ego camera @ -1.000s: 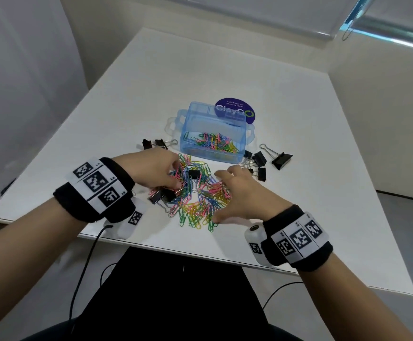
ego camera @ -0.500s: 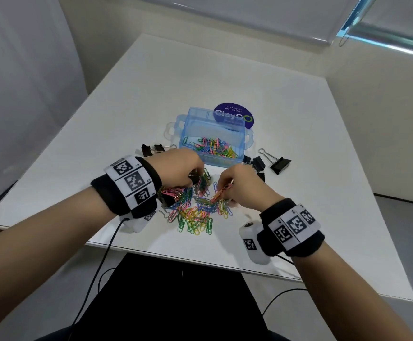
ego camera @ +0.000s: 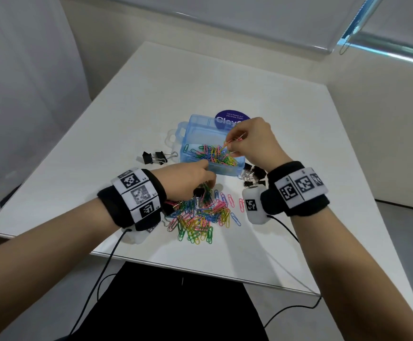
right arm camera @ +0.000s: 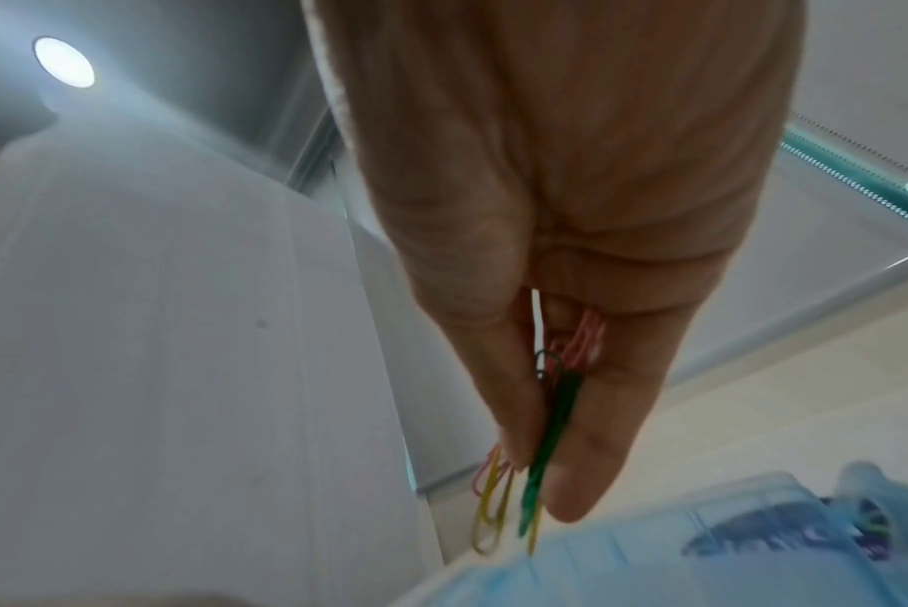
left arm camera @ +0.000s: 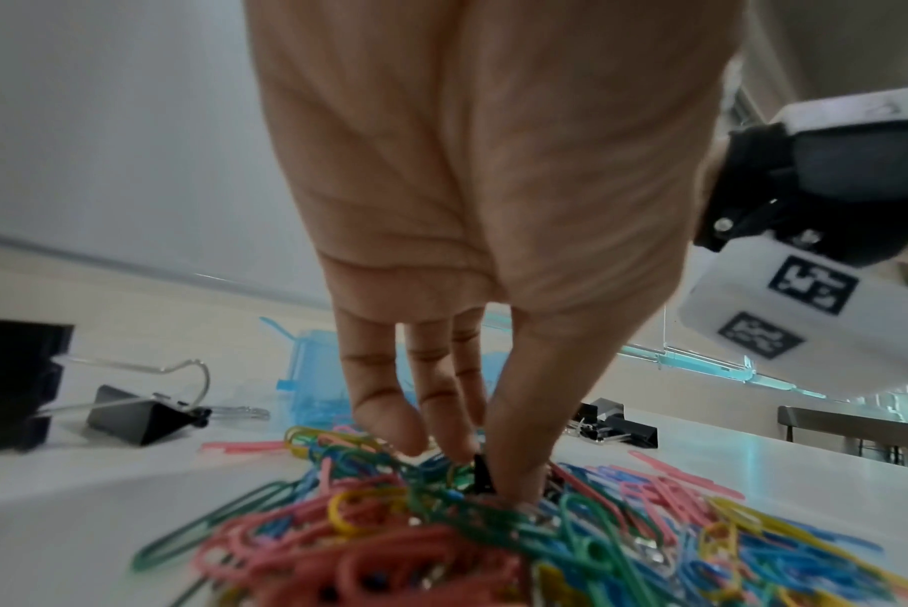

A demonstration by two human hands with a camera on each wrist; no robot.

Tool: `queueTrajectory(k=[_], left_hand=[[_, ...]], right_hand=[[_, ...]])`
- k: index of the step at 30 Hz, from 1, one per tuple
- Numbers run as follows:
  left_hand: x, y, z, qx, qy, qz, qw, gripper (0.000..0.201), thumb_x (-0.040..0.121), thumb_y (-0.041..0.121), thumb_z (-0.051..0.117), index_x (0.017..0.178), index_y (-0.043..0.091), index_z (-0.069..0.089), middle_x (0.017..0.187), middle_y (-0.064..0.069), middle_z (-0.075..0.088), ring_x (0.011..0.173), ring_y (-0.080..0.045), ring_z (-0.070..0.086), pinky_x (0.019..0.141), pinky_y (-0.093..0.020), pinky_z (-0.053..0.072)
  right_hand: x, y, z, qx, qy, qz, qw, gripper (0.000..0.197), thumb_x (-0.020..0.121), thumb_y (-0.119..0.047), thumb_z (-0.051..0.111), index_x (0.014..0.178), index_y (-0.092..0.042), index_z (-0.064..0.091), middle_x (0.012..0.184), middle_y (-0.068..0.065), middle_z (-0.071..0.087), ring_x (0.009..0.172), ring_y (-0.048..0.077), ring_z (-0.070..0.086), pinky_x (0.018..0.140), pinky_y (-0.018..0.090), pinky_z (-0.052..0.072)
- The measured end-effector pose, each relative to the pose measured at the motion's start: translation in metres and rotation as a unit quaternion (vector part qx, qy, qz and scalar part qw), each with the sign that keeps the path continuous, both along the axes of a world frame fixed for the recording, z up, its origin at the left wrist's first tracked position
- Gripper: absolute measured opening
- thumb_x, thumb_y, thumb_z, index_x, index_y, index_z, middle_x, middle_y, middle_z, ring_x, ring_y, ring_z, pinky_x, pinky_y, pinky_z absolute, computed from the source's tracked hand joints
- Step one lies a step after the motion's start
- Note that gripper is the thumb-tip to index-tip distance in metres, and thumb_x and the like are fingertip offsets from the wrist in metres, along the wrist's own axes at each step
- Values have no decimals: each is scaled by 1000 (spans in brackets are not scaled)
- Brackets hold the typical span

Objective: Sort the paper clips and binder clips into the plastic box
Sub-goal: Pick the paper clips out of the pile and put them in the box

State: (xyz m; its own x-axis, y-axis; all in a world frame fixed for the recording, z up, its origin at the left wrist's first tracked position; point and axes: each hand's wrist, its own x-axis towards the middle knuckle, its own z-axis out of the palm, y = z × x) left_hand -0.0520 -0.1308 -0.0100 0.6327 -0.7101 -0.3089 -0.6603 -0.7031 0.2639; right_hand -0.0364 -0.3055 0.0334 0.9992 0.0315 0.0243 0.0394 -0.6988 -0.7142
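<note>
The open blue plastic box point(ego camera: 188, 134) stands mid-table, its near compartment holding several coloured paper clips point(ego camera: 213, 155). My right hand point(ego camera: 232, 142) hovers over that compartment and pinches a small bunch of clips, seen as green, yellow and pink point(right arm camera: 542, 443) in the right wrist view, just above the box point(right arm camera: 623, 571). A loose pile of paper clips point(ego camera: 200, 219) lies in front of the box. My left hand point(ego camera: 209, 184) reaches down into its far edge. There its thumb and fingers point(left arm camera: 444, 427) pinch a small black binder clip point(left arm camera: 482, 472).
Black binder clips lie to the left of the box point(ego camera: 155, 157) and at its right front corner point(ego camera: 256, 174). A round purple sticker point(ego camera: 230, 116) lies behind the box. The table's near edge point(ego camera: 200, 269) runs close below the pile. Cables hang from both wrists.
My right hand has lifted a bunch of paper clips off the pile and carried it forward over the box. My left hand has stayed at the pile's far side.
</note>
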Motion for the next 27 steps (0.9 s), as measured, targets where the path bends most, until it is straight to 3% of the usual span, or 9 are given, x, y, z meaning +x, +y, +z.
queueTrajectory(k=[2, 6, 11, 13, 16, 18, 22, 24, 27], left_hand=[[1, 1, -1, -7, 8, -9, 1000, 47, 78, -9, 50, 118, 16, 55, 117, -7, 43, 81, -25, 53, 54, -26, 32], [2, 3, -2, -7, 20, -5, 1000, 37, 80, -5, 55, 111, 13, 61, 116, -8, 45, 87, -23, 51, 64, -24, 31], [8, 3, -5, -22, 9, 1, 1000, 28, 75, 3, 70, 100, 9, 61, 108, -5, 50, 71, -9, 37, 50, -23, 23], [10, 4, -7, -33, 6, 5, 999, 25, 75, 4, 71, 96, 10, 60, 105, -4, 55, 74, -11, 40, 52, -12, 25], [10, 4, -9, -42, 1, 10, 999, 22, 75, 7, 72, 92, 11, 60, 99, -2, 56, 77, -13, 42, 56, -18, 29], [10, 5, -9, -45, -3, 12, 999, 21, 74, 11, 75, 89, 12, 61, 92, 3, 51, 79, -13, 43, 64, -23, 31], [9, 12, -2, -83, -5, 29, 996, 11, 74, 13, 75, 80, 13, 66, 81, 6, 54, 75, -14, 52, 66, -25, 37], [11, 17, 2, -93, 2, 39, 995, 7, 75, 13, 74, 79, 12, 69, 79, 1, 65, 70, -12, 55, 61, -20, 40], [13, 22, 3, -104, 12, 43, 994, 4, 76, 10, 73, 78, 9, 70, 78, -1, 71, 67, -9, 56, 56, -7, 36]], right_hand=[[1, 2, -6, -50, 11, 25, 998, 19, 75, 1, 70, 95, -2, 71, 88, 9, 67, 76, 21, 64, 61, 11, 51], [-18, -5, -12, -107, -1, 6, 994, 24, 78, 1, 66, 100, -6, 70, 103, 9, 70, 84, 20, 62, 77, 24, 46], [-55, -15, -32, -249, 148, 23, 957, 23, 78, 1, 65, 101, -5, 63, 99, 8, 59, 80, 22, 54, 67, 25, 42], [-66, -9, -41, -299, 210, 63, 929, 13, 77, 1, 66, 84, -5, 57, 91, 5, 45, 82, 23, 49, 64, 24, 39], [-75, 6, -52, -299, 213, 118, 923, 26, 76, 6, 59, 66, -11, 42, 92, 5, 35, 81, 30, 51, 64, 33, 41], [-75, 12, -54, -267, 193, 150, 932, 11, 74, 7, 54, 78, -3, 53, 95, 10, 42, 84, 35, 54, 71, 40, 47], [-65, 16, -44, -235, 137, 181, 945, 39, 74, 10, 52, 110, -4, 60, 113, 13, 53, 104, 29, 54, 84, 33, 45], [-63, 20, -39, -225, 125, 209, 943, 57, 77, 12, 49, 131, -6, 49, 134, 13, 48, 124, 28, 45, 100, 34, 39], [-67, 24, -37, -202, 150, 262, 932, 61, 80, 15, 41, 134, -11, 50, 144, 9, 45, 131, 28, 42, 104, 36, 36]])
